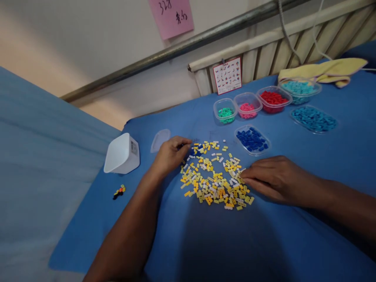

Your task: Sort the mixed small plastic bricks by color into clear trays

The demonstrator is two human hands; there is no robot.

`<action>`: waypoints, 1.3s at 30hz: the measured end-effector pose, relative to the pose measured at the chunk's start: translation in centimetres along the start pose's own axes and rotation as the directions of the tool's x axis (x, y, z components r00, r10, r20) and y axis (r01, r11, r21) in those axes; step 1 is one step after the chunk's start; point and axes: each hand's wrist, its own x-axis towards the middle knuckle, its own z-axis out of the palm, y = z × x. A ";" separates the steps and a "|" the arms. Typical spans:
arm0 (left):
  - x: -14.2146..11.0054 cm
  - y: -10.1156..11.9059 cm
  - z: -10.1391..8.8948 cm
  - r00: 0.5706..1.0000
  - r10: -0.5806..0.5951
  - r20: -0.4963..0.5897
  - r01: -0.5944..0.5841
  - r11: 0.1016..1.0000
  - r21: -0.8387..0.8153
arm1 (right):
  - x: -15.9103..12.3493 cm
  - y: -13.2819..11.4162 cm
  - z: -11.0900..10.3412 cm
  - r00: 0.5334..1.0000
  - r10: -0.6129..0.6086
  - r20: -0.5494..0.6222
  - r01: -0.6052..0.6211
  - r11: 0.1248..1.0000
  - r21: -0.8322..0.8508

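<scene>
A loose pile of small yellow, white and a few dark blue bricks (216, 176) lies on the blue cloth (205, 243). My left hand (170, 154) rests at the pile's upper left edge, fingers curled in a pinch on small bricks that I cannot make out. My right hand (272, 178) lies at the pile's right edge, fingers bent and pressed together, fingertips touching the bricks. What it holds, if anything, is hidden.
A tray of dark blue bricks (252, 140) sits behind the pile. Tubs of green (225, 111), pink (247, 105), red (273, 98) and teal bricks (299, 89), a teal tray (313, 119), a white box (122, 154), a clear lid (160, 140), a yellow towel (326, 71).
</scene>
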 end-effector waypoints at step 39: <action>-1.4 1.7 0.8 0.970 -0.128 0.204 0.167 0.968 -0.187 | -1.0 0.9 0.1 0.997 0.075 -0.005 -0.075 0.997 0.022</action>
